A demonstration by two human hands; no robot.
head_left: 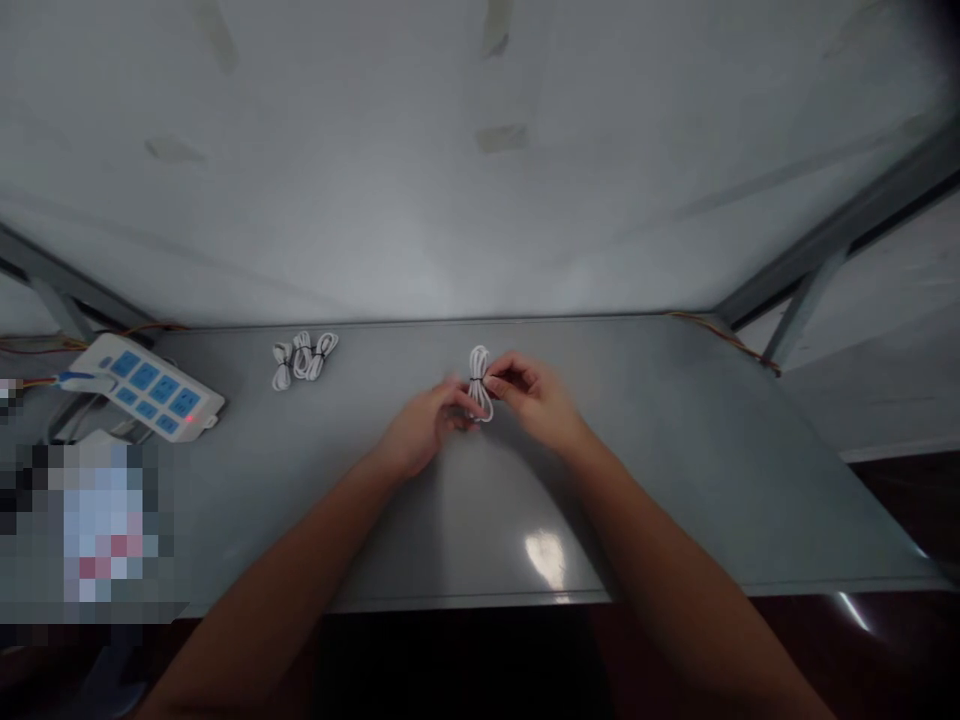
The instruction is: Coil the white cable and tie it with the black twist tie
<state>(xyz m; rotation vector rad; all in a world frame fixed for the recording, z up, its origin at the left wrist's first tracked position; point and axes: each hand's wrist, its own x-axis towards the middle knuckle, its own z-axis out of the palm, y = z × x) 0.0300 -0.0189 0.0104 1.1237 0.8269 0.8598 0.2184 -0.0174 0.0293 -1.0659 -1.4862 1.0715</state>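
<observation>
A coiled white cable (478, 362), bound round its middle with a dark tie, is held up between my two hands over the grey table (480, 540). My left hand (435, 425) has its fingers on the lower left side of the coil. At the tie, the thumb and forefinger of my right hand (536, 395) pinch the coil from the right. Several similar tied white cable coils (302, 356) lie close together near the table's back edge, left of my hands.
A white power strip (154, 385) with blue sockets, a plug in it and a red light lies at the far left. Below it is a pixelated patch. Thin wires (727, 335) run along the back right corner. A pale wall (420, 200) rises behind the table.
</observation>
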